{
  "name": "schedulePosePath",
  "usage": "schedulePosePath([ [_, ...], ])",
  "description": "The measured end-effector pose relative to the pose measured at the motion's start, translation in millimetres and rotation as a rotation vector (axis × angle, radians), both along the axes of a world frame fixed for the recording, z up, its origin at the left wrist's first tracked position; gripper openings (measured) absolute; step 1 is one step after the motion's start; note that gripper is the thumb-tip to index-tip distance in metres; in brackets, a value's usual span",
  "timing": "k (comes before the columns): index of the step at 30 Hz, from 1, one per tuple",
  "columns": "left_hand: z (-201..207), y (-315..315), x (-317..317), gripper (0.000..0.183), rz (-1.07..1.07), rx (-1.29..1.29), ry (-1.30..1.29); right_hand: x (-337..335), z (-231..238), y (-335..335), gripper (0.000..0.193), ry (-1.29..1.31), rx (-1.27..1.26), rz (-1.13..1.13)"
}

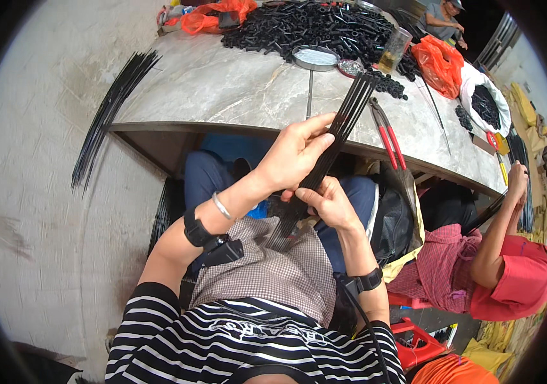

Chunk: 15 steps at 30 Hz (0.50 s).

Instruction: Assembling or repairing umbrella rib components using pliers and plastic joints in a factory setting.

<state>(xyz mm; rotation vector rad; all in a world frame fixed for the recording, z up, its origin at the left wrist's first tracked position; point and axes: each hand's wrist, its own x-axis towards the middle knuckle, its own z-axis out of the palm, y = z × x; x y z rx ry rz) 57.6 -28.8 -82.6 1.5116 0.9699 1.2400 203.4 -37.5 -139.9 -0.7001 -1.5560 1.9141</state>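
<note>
Both of my hands hold a bundle of thin black rods (pixel 354 101) in front of the table edge. The rods slant from my lap up to the right, their upper ends over the tabletop. My left hand (pixel 296 153) grips the bundle higher up, its thumb and fingers against the rods. Lower down, my right hand (pixel 331 201) is closed round it with the thumb on top. The rods' lower ends lie over the checked apron (pixel 241 256) on my lap. Red-handled pliers (pixel 387 136) rest across the table edge, right of the bundle.
A pile of black tubes (pixel 305 29) covers the table's back. Before it stand a round dish (pixel 316 58), a jar (pixel 394 51) and a red bag (pixel 439 66). More rods (pixel 113 118) overhang the left edge. A co-worker in red (pixel 510 275) sits close at right.
</note>
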Motion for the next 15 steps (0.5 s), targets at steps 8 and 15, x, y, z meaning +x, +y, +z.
schedulePosePath([
  [8, -34, -10, 2, 0.078, 0.187, -0.031, -0.150, -2, -32, 8, 0.012, 0.028, -0.054, 0.106],
  [15, -44, 8, -24, 0.039, -0.173, -0.317, -0.343, -21, -49, 22, 0.015, 0.144, -0.141, 0.197],
])
